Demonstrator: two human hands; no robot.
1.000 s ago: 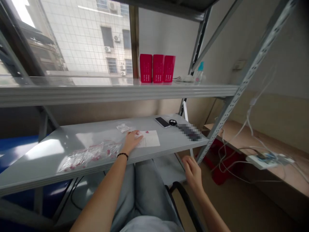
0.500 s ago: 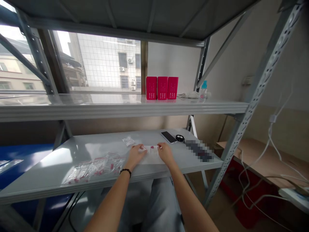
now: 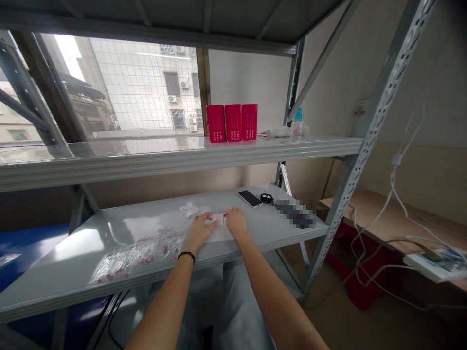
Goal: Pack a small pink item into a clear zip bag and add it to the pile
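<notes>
Both of my hands rest on a white sheet (image 3: 219,234) lying on the grey metal shelf (image 3: 73,253). My left hand (image 3: 201,228) presses on the sheet's left part, fingers bent, with a small clear bag at its fingertips. My right hand (image 3: 236,222) sits close beside it, fingers curled over small red pieces (image 3: 225,214) on the sheet. A pile of clear zip bags with red pieces (image 3: 136,253) lies left of my left hand. One loose clear bag (image 3: 188,209) lies just behind the hands.
A dark phone (image 3: 250,198) and a small black round object (image 3: 267,198) lie at the shelf's back right. Three red boxes (image 3: 232,122) and a bottle (image 3: 297,121) stand on the upper shelf. A slanted metal post (image 3: 350,170) and hanging white cables (image 3: 379,214) are at right.
My right hand rose from below the shelf onto the sheet, then slid closer to my left hand. The view lifted and shifted slightly.
</notes>
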